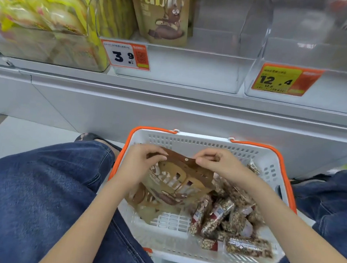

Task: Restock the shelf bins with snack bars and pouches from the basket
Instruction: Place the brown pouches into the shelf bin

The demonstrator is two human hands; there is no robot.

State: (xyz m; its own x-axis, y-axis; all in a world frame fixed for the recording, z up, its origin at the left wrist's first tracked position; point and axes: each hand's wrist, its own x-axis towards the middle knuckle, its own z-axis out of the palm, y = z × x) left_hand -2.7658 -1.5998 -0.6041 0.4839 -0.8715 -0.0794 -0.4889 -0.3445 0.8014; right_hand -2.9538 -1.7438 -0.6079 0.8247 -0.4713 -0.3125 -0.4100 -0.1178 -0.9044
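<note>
A white basket (199, 143) with orange handles sits on the floor between my knees. Both hands are inside it, pinching the top edge of a brown pouch (181, 182): my left hand (142, 162) at its left corner, my right hand (221, 164) at its right. More pouches lie under it. Several clear-wrapped snack bars (223, 219) are piled in the basket's right half. Above, a clear shelf bin (195, 70) tagged 3.9 holds a matching brown pouch (162, 11) upright at its left.
A clear bin (320, 90) tagged 12.4 stands at the right. Yellow packets (42, 8) fill the left bin. The white shelf ledge (171, 101) juts out above the basket. My jeans-clad knees flank the basket; a shoe (89, 137) shows beyond my left knee.
</note>
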